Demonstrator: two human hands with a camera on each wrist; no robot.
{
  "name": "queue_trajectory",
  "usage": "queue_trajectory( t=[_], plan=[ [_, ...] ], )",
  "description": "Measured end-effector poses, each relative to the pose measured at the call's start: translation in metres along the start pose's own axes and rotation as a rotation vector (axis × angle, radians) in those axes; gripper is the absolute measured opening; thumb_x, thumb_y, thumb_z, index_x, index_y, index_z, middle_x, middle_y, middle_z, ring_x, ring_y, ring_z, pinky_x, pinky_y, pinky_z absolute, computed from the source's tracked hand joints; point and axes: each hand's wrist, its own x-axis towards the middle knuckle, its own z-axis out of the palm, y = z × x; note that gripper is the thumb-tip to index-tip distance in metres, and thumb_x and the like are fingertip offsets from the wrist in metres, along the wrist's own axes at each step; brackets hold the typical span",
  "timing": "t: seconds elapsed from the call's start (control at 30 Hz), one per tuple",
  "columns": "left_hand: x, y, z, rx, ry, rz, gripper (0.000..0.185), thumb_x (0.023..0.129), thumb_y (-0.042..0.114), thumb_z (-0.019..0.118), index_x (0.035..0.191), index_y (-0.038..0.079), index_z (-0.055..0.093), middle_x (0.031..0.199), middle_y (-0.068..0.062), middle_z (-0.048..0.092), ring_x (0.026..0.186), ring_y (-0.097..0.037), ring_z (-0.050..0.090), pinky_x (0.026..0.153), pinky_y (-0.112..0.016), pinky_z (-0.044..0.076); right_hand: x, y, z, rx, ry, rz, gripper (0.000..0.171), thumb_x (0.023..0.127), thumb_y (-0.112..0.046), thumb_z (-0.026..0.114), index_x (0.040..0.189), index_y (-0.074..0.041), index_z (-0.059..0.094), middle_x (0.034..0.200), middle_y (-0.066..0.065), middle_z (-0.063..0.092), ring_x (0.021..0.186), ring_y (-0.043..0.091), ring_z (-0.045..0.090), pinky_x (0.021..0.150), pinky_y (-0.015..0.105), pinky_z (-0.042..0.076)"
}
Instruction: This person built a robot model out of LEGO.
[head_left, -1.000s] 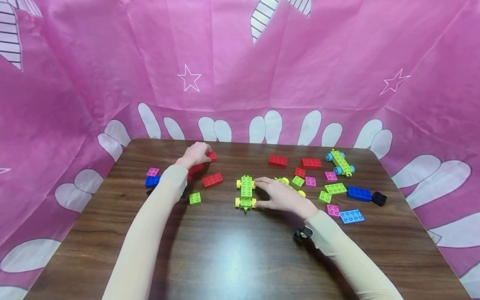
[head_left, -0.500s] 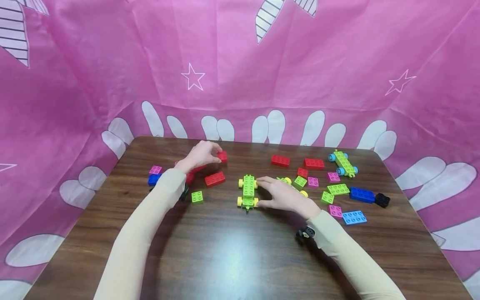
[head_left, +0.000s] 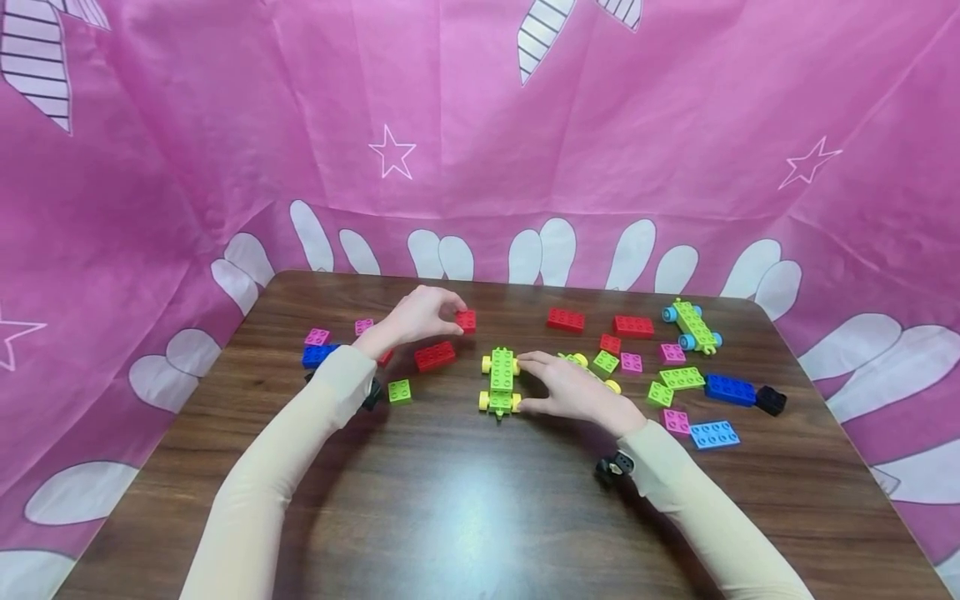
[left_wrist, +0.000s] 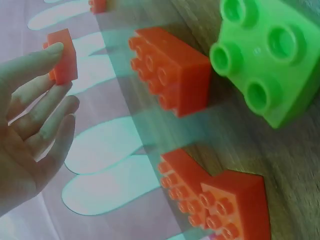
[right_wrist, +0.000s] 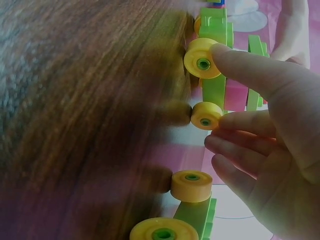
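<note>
Left hand (head_left: 415, 319) pinches a small red brick (head_left: 466, 321) above the table (head_left: 465, 500); right hand (head_left: 573, 390), fingers relaxed, steadies the green wheeled cart (head_left: 501, 382). A loose pinch could drop the brick, and the cart might roll away.

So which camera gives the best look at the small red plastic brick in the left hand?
The left wrist view: the small red plastic brick sits close up, pinched at the fingertips of the left hand. The head view shows it small and far off, in the same grip. The right wrist view does not show it.
</note>
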Motion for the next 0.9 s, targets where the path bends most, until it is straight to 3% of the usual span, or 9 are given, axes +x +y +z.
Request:
queue_trajectory(
  t=[0.37, 0.53, 0.9],
  plan=[
    [-0.009, 0.019, -0.001, -0.028, -0.003, 0.058, 0.035, 0.082, 0.025, 0.081, 0.114, 0.012, 0.073, 0.112, -0.003, 0.076, 0.104, -0.018, 0.071, 0.094, -0.039, 0.056, 0.000, 0.001, 0.000, 0.019, 0.003, 0.002, 0.072, 0.085, -0.047, 0.074, 0.139, -0.002, 0.055, 0.145, 0.015, 0.055, 0.132, 0.030, 0.055, 0.109, 0.046, 0.047],
    [-0.011, 0.028, 0.001, -0.043, -0.035, 0.079, 0.036, 0.083, 0.025, 0.081, 0.115, 0.012, 0.072, 0.113, -0.003, 0.075, 0.104, -0.017, 0.071, 0.094, -0.037, 0.056, 0.000, 0.000, -0.002, 0.026, -0.006, 0.015, 0.072, 0.085, -0.046, 0.075, 0.139, -0.003, 0.055, 0.145, 0.014, 0.055, 0.132, 0.030, 0.056, 0.108, 0.047, 0.048],
    [-0.015, 0.035, 0.009, -0.032, -0.071, 0.120, 0.037, 0.083, 0.027, 0.080, 0.117, 0.013, 0.072, 0.115, -0.001, 0.074, 0.103, -0.015, 0.070, 0.094, -0.036, 0.056, 0.000, 0.000, -0.002, 0.029, -0.015, 0.025, 0.073, 0.085, -0.048, 0.074, 0.140, -0.004, 0.055, 0.146, 0.013, 0.055, 0.132, 0.030, 0.056, 0.108, 0.048, 0.048]
  ],
)
